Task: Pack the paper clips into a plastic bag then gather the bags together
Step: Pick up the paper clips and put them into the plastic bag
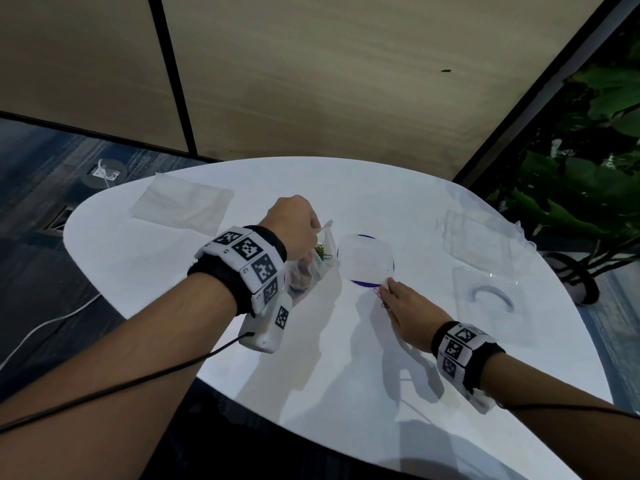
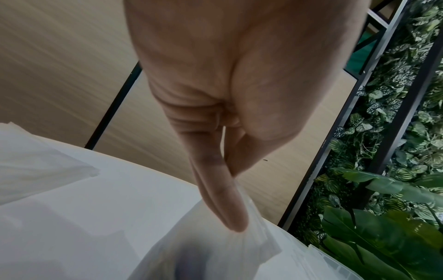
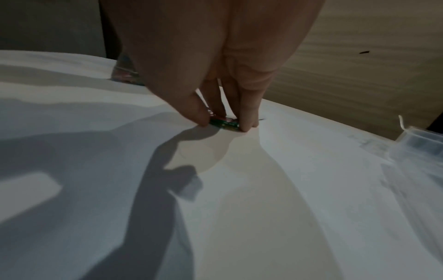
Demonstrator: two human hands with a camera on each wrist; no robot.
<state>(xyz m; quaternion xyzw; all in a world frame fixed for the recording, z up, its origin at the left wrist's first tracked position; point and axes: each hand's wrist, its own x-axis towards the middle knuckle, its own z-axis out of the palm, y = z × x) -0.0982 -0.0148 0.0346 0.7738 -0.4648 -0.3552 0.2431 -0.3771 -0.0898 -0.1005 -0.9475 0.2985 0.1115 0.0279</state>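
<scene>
My left hand (image 1: 304,233) pinches the top edge of a clear plastic bag (image 1: 311,268), held up above the white table (image 1: 156,271); coloured paper clips (image 1: 322,252) show inside it. In the left wrist view the thumb (image 2: 223,199) presses the bag (image 2: 215,252) against the fingers. My right hand (image 1: 388,292) is down on the table by the near rim of a round white dish (image 1: 367,259). Its fingertips (image 3: 199,117) pinch a small bunch of clips (image 3: 224,124) on the surface. A pink clip (image 1: 377,293) shows at the fingers.
A flat stack of empty plastic bags (image 1: 181,206) lies at the table's far left. Clear plastic boxes (image 1: 485,237) and a lid (image 1: 491,296) sit at the right. A leafy plant (image 1: 588,188) stands beyond the right edge; wood panels rise behind.
</scene>
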